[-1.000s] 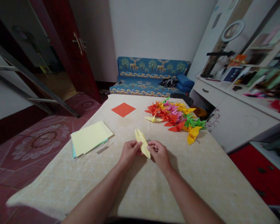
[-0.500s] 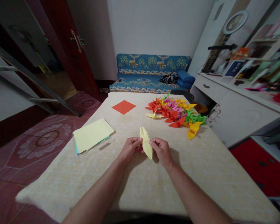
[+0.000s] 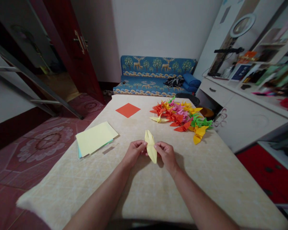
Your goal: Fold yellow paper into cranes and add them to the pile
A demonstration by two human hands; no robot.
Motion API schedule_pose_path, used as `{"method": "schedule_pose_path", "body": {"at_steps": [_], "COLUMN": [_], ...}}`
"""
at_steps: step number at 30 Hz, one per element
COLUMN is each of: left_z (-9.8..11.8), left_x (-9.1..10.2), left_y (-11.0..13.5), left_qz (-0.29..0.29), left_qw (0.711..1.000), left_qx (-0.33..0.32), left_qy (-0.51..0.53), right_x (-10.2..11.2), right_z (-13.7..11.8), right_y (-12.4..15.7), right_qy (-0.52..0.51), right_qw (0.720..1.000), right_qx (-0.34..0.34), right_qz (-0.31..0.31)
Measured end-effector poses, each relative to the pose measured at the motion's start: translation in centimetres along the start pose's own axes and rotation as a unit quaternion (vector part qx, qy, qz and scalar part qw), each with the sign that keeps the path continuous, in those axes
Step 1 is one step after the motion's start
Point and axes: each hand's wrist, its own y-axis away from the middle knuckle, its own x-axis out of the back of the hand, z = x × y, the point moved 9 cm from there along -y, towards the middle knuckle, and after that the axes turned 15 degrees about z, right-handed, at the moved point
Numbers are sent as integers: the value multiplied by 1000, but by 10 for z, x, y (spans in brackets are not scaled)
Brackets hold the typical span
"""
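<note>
A pale yellow piece of folded paper (image 3: 151, 148), long and pointed at its lower end with a split at the upper end, is held just above the tabletop. My left hand (image 3: 136, 151) pinches its left edge between thumb and fingers. On the opposite edge, my right hand (image 3: 166, 153) grips it the same way. Some fingertips are hidden behind the paper. Beyond the hands lies a small pale yellow paper crane (image 3: 159, 119), at the near left of a heap of folded paper cranes (image 3: 179, 111) in red, pink, orange and green.
A flat red paper square (image 3: 128, 110) lies toward the table's far left. Nearer, a stack of yellow and blue-green paper sheets (image 3: 96, 138) rests by the left edge. The cloth-covered table (image 3: 86, 191) faces a blue patterned sofa (image 3: 146, 83); a white cabinet (image 3: 240, 124) stands right.
The view has shifted very slightly. Both hands keep their hold on the yellow folded paper, with hardly any visible movement.
</note>
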Motion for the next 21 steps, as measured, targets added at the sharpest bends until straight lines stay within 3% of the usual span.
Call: {"method": "schedule_pose_path", "body": {"at_steps": [16, 21], "left_z": [2, 5], "left_x": [6, -1], "left_y": [-2, 1], "left_qz": [22, 5], "left_qw": [999, 999], "left_qx": [-28, -22], "left_qy": [-18, -23], "right_x": [-8, -2], "right_z": [-3, -3], "right_y": [2, -1], "right_qy": [-8, 11], "right_qw": [999, 1000], "right_qx": [0, -1], "right_qz": [-45, -1]}}
